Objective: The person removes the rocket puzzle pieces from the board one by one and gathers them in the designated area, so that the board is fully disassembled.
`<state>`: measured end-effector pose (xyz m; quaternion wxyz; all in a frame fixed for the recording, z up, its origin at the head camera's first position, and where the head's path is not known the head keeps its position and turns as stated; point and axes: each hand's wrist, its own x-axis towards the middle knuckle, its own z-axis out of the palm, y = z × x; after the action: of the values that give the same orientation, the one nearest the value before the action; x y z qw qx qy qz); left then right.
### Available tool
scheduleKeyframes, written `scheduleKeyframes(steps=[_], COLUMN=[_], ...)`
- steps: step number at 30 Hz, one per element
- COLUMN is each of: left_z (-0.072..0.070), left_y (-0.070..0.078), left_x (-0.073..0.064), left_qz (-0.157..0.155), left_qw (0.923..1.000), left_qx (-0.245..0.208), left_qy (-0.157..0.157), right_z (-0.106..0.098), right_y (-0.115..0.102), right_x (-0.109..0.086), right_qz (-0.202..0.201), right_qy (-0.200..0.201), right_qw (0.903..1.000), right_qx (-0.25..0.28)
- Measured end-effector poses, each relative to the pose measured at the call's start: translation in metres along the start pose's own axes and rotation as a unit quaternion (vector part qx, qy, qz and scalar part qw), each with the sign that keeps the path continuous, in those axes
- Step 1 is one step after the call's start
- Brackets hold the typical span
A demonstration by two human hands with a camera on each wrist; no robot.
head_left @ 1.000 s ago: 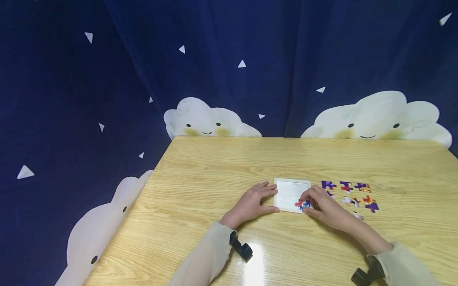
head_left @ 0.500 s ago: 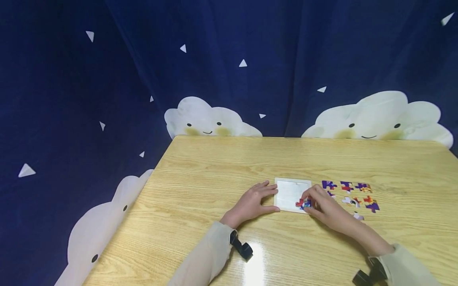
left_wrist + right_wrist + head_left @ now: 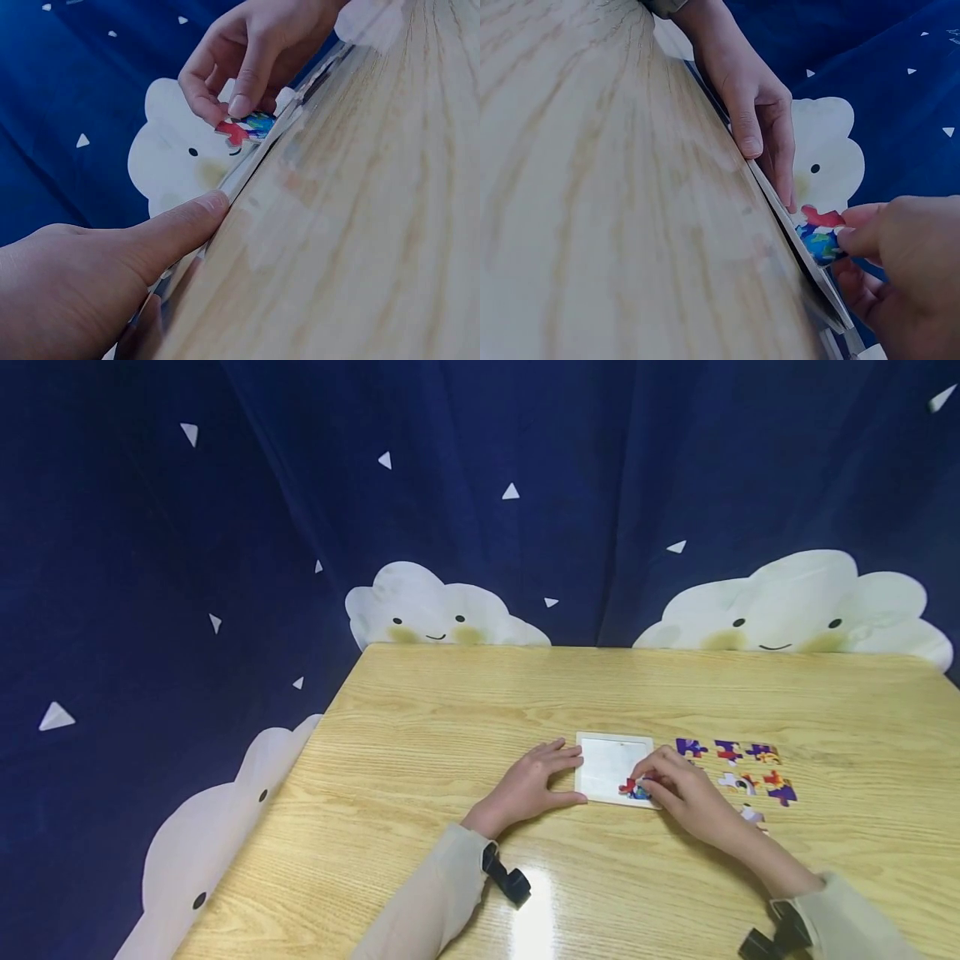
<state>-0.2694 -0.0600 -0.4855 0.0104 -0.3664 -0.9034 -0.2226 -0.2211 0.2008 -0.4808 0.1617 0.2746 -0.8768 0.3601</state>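
Note:
A flat white-rimmed puzzle tray [image 3: 606,763] lies on the table between the two hands. My left hand [image 3: 527,783] rests at the tray's left edge with its fingers spread. In the left wrist view, the left thumb [image 3: 184,229] touches the rim. Over the tray's lower right corner, my right hand [image 3: 692,797] pinches a red, blue and green puzzle piece [image 3: 821,238] between thumb and fingers. The piece [image 3: 240,133] looks tilted in the left wrist view. Whether its lower edge touches the tray is hard to tell.
Several loose puzzle pieces lie right of the tray, among them a purple-and-red piece [image 3: 727,751] and an orange-and-purple piece [image 3: 781,788]. The right hand partly covers some of them. A dark blue curtain [image 3: 465,485] with cloud prints hangs behind the wooden table [image 3: 465,702].
The right thumb and fingers have shifted slightly over the pinched puzzle piece, at the same tray corner. The left hand stays at the tray's left edge.

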Motion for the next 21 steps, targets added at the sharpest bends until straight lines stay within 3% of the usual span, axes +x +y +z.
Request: scheduleKeyframes(steps=[6, 21], left_z=[-0.001, -0.001], left_y=[0.001, 0.001], left_x=[0.0, 0.0], left_qz=[0.0, -0.008], left_qw=[1.0, 0.9999], left_qx=[0.001, 0.0], left_qy=[0.0, -0.008], right_z=[-0.002, -0.015], right_y=[-0.002, 0.001], right_x=[0.001, -0.016], right_qz=[0.011, 0.041], right_qy=[0.008, 0.044], right_qw=[0.9995, 0.9978], right_qx=[0.03, 0.029])
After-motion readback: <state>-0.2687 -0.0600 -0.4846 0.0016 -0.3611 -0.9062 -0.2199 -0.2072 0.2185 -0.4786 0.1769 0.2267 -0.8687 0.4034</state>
